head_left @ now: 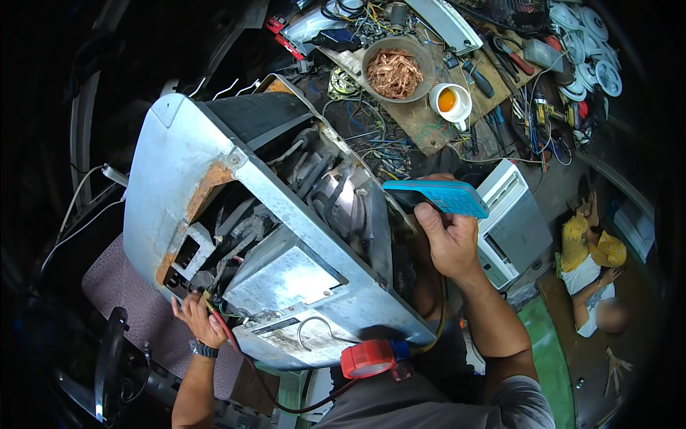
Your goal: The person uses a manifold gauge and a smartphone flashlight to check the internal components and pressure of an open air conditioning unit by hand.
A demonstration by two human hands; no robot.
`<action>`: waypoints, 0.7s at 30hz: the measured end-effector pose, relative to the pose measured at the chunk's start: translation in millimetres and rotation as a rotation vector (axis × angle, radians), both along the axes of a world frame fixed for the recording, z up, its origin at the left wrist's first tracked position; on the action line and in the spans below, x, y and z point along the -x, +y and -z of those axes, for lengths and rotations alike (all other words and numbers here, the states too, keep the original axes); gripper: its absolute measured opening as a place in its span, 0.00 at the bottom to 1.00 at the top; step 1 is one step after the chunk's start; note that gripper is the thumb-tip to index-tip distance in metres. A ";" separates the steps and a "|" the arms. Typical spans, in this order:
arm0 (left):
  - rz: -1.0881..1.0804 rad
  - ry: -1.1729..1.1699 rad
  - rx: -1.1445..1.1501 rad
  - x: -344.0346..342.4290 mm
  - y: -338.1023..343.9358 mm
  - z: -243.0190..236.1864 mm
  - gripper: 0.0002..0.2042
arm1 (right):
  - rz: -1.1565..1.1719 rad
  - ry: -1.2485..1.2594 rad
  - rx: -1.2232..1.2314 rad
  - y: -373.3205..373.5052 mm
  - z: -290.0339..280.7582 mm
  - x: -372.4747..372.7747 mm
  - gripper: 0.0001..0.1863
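Observation:
An opened, rusty grey metal housing (179, 154), which looks like an air conditioner's outdoor unit, stands in front of me with its pipes and wires bare. My left hand (194, 318) is closed at its lower left corner, around the brass-ended red hose (227, 330). That hose curves down toward a red gauge (368, 359) by the near edge, where a wire hook (321, 332) also shows. My right hand (451, 239) grips a flat teal phone-like device (439, 196), thumb against its side, over the right edge of the housing. Its fingers are mostly hidden behind it.
At the back, a wooden board (429, 136) bears a bowl of copper scraps (394, 74), a white mug (451, 104) and hand tools. Loose wires lie around it. A white appliance (511, 222) stands right. Another person (589, 272) sits at the far right.

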State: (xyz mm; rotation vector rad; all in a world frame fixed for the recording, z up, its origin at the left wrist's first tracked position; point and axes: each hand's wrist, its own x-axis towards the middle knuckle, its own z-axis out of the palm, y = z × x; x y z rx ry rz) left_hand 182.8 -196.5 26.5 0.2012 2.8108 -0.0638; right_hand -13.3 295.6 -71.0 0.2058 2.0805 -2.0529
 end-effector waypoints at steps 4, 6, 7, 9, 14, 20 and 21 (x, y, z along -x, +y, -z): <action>0.000 -0.005 -0.009 -2.4 -2.7 0.0 0.26 | -0.024 -0.046 -0.035 0.9 6.4 -0.6 0.13; -0.001 -0.002 -0.013 -2.5 -2.3 -0.1 0.26 | -0.055 -0.006 -0.060 1.2 12.5 0.0 0.13; -0.008 -0.007 -0.012 -2.1 -1.8 -0.6 0.26 | -0.083 0.035 -0.082 1.0 15.7 0.0 0.14; -0.017 -0.012 -0.011 -3.0 -1.5 -0.2 0.26 | -0.044 -0.065 0.036 -4.8 21.7 -2.2 0.14; 0.001 0.007 -0.020 -2.9 -4.0 1.8 0.26 | -0.055 -0.173 0.160 -12.3 55.1 -5.9 0.14; 0.015 0.024 -0.007 -4.3 -4.8 1.2 0.27 | -0.214 -0.130 0.129 -26.0 79.3 -12.6 0.16; 0.017 0.024 -0.006 -4.4 -4.9 0.3 0.27 | -0.178 -0.131 0.171 -28.6 80.8 -13.5 0.17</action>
